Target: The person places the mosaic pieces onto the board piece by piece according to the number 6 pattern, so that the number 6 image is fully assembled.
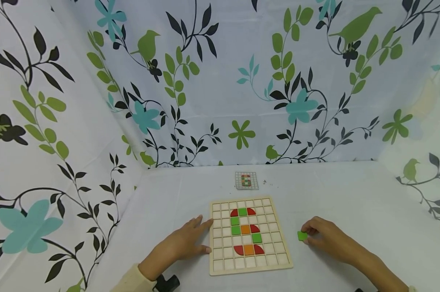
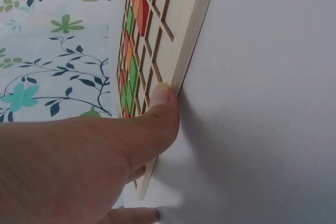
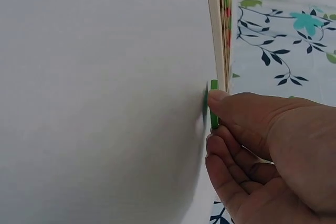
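Fingertips of my right hand (image 1: pixel 323 235) pinch the green tile (image 1: pixel 302 235) right of the wooden board (image 1: pixel 274 265), left hand (image 1: pixel 185 241) flat steadying it — a loose pinch could drop it.

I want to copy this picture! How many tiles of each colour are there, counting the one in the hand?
Green tiles: 5, one pinched by the right hand
Red tiles: 5
Orange tiles: 2
Total: 12
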`<control>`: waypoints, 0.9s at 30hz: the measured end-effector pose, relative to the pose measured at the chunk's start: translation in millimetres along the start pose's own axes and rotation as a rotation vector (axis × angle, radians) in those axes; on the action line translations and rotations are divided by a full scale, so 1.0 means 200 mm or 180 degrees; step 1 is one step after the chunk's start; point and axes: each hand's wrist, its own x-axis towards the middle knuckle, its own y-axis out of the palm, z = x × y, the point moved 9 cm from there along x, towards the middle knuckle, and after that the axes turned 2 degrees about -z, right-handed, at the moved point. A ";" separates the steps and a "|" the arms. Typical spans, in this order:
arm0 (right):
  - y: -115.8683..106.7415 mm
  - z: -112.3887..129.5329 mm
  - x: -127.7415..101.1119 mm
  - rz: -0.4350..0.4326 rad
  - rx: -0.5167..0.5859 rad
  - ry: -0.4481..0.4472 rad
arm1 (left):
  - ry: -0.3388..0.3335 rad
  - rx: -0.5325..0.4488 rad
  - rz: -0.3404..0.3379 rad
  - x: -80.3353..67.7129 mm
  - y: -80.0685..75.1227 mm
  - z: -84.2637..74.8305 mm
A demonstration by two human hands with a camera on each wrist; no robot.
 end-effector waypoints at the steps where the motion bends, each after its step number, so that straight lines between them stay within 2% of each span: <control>1: 0.00 0.01 0.01 -0.0007 -0.0026 -0.0016 | 0.0004 0.0005 -0.0004 0.00 0.00 0.00; 8: -0.03 0.05 0.07 0.0003 -0.0096 0.0022 | 0.0039 0.0008 -0.0024 0.01 0.00 0.00; 15: 0.00 0.16 0.15 0.0061 -0.0114 -0.0037 | 0.0019 0.0004 -0.0021 0.00 0.00 0.00; 20: 0.05 0.25 0.21 0.0058 -0.0061 -0.0113 | 0.0033 0.0015 -0.0027 0.00 0.00 0.00; 27: 0.18 0.38 0.27 0.0313 0.0044 -0.0164 | -0.0003 -0.0047 -0.0002 0.01 0.01 0.01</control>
